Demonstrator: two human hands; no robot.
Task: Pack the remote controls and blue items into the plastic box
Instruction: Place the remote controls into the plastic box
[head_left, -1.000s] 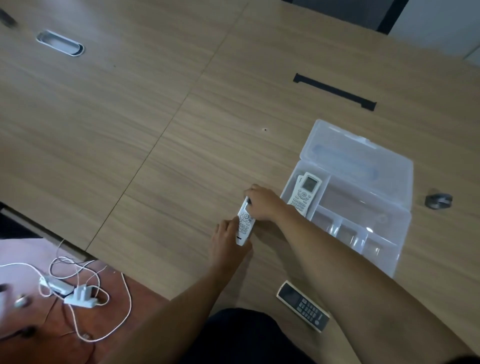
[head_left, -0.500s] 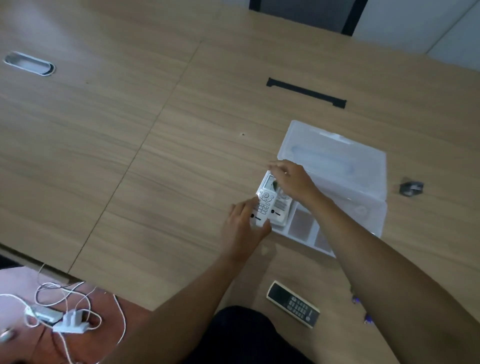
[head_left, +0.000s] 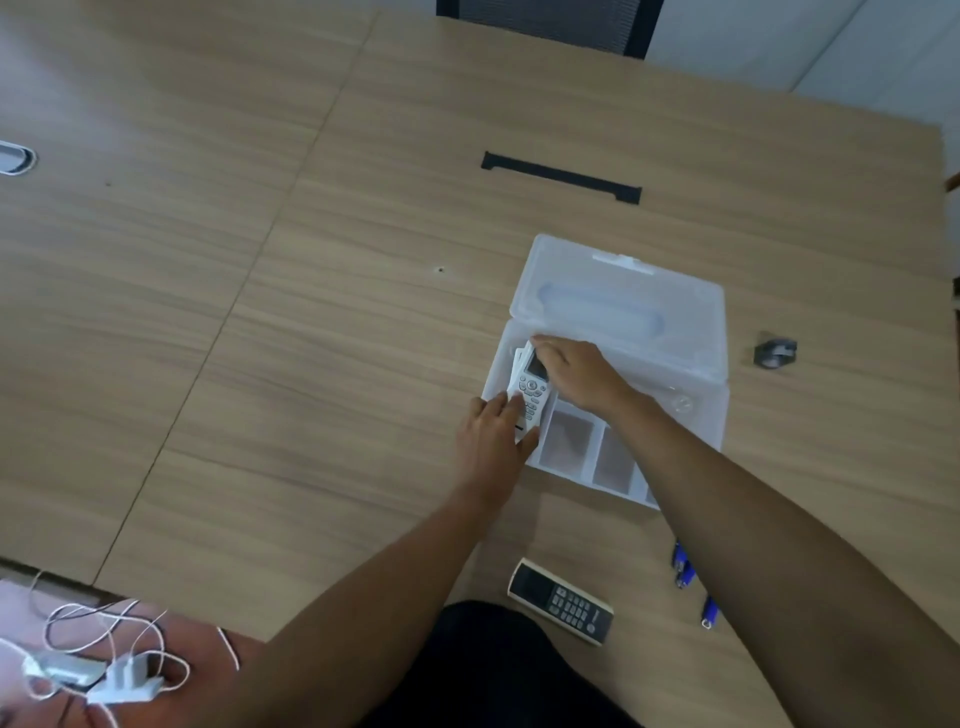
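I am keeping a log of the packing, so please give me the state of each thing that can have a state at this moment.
Clear plastic box: open, lid laid back flat.
White remote control: held by both hands over the box's left compartment, on another white remote.
Dark-faced remote control: lying on the wooden table, unpacked.
Small blue items: on the table, unpacked.
Left hand: gripping the remote's near end.
Right hand: on its far end.

blue items (head_left: 684, 569) half behind the right forearm (head_left: 779, 545); lower remote (head_left: 518, 364) under the upper one
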